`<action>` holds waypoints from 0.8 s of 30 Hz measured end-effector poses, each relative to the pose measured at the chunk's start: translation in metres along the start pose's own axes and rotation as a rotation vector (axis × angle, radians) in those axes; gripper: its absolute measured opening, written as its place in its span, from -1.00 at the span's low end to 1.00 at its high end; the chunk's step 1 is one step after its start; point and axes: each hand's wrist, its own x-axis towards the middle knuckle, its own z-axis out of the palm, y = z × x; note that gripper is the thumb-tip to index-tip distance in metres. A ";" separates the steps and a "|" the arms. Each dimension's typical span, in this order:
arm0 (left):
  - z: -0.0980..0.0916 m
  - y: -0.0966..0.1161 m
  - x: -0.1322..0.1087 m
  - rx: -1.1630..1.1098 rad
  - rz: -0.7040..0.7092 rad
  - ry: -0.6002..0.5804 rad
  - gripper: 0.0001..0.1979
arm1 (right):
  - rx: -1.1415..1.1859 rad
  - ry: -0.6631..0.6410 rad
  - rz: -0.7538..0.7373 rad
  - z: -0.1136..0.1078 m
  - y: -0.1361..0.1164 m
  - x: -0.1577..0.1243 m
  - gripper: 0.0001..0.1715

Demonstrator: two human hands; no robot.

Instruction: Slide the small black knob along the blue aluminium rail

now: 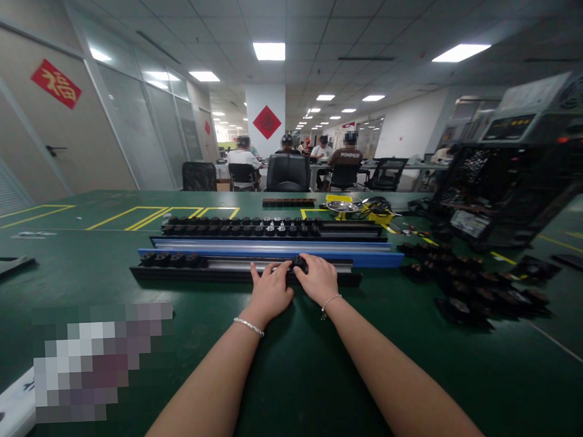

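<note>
A long black channel rail (pixel 236 271) with a silvery inner strip lies across the table in front of me. My right hand (pixel 318 278) is closed on a small black round part (pixel 300 263) in this rail. Beside it, my left hand (pixel 271 289) rests on the rail's near side, thumb spread and fingers stretched toward the part; whether they touch it is hard to see. Several similar black parts (pixel 170 258) sit at the rail's left end. Behind lies a blue rail (pixel 380 258), and beyond that a black rail (pixel 350 230) carries rows of black parts.
Loose black parts (pixel 487 284) are heaped at the right, near an opened machine housing (pixel 493 190). A metal dish (pixel 342 206) and yellow trays (pixel 378 216) stand behind the rails. A blurred white object (pixel 12 401) lies front left. People sit farther back.
</note>
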 end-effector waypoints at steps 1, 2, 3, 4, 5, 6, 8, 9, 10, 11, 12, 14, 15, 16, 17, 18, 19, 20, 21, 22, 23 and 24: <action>0.000 0.000 0.000 0.002 0.002 -0.001 -0.42 | -0.006 0.002 0.002 0.000 0.000 -0.001 -0.52; 0.000 0.000 0.000 0.005 0.006 0.000 -0.42 | -0.011 0.003 0.005 0.001 -0.001 -0.001 -0.52; 0.001 0.000 0.000 0.010 0.010 0.004 -0.42 | -0.013 0.006 0.010 0.001 -0.001 -0.001 -0.52; 0.001 0.000 0.001 0.016 0.013 0.008 -0.42 | -0.013 0.012 0.016 0.002 -0.002 -0.002 -0.53; 0.001 0.000 0.001 0.024 0.013 0.010 -0.42 | -0.011 0.023 0.022 0.002 -0.002 -0.002 -0.54; 0.002 0.000 0.001 0.031 0.010 0.010 -0.42 | -0.009 0.038 0.026 0.003 -0.002 -0.002 -0.54; 0.002 0.000 0.001 0.040 0.005 0.007 -0.42 | -0.009 0.073 0.027 0.004 -0.003 -0.003 -0.56; 0.002 0.000 0.001 0.041 0.006 0.006 -0.42 | -0.010 0.087 0.027 0.005 -0.004 -0.003 -0.57; 0.003 0.000 0.001 0.040 0.009 0.004 -0.41 | -0.011 0.096 0.028 0.006 -0.004 -0.003 -0.58; 0.003 0.000 0.001 0.040 0.014 0.004 -0.41 | -0.013 0.102 0.029 0.006 -0.004 -0.003 -0.58; 0.003 0.000 0.000 0.040 0.021 0.003 -0.40 | -0.016 0.105 0.032 0.006 -0.005 -0.003 -0.58; 0.003 -0.001 0.000 0.046 0.035 -0.001 -0.39 | -0.025 0.107 0.036 0.006 -0.005 -0.003 -0.59; 0.003 -0.001 -0.001 0.049 0.042 -0.003 -0.38 | -0.030 0.109 0.038 0.006 -0.005 -0.003 -0.59; 0.004 -0.001 -0.001 0.051 0.049 -0.004 -0.38 | -0.036 0.113 0.038 0.006 -0.005 -0.003 -0.59; 0.004 -0.001 -0.002 0.051 0.056 -0.005 -0.37 | -0.042 0.118 0.037 0.005 -0.005 -0.003 -0.60; 0.004 -0.001 -0.002 0.049 0.061 -0.005 -0.37 | -0.048 0.120 0.037 0.005 -0.005 -0.003 -0.60; 0.004 -0.001 -0.003 0.047 0.066 -0.002 -0.37 | -0.056 0.121 0.035 0.004 -0.004 -0.003 -0.61; 0.004 -0.001 -0.003 0.046 0.068 0.002 -0.37 | -0.063 0.120 0.034 0.003 -0.004 -0.003 -0.61; 0.004 -0.002 -0.003 0.044 0.068 0.006 -0.38 | -0.071 0.117 0.033 0.002 -0.003 -0.003 -0.62; 0.005 -0.002 -0.003 0.043 0.068 0.010 -0.39 | -0.078 0.115 0.033 0.002 -0.002 -0.003 -0.63; 0.005 -0.002 -0.003 0.042 0.067 0.014 -0.40 | -0.083 0.114 0.035 0.001 -0.002 -0.004 -0.64; 0.005 -0.002 -0.003 0.041 0.067 0.018 -0.41 | -0.087 0.116 0.037 0.001 -0.001 -0.004 -0.64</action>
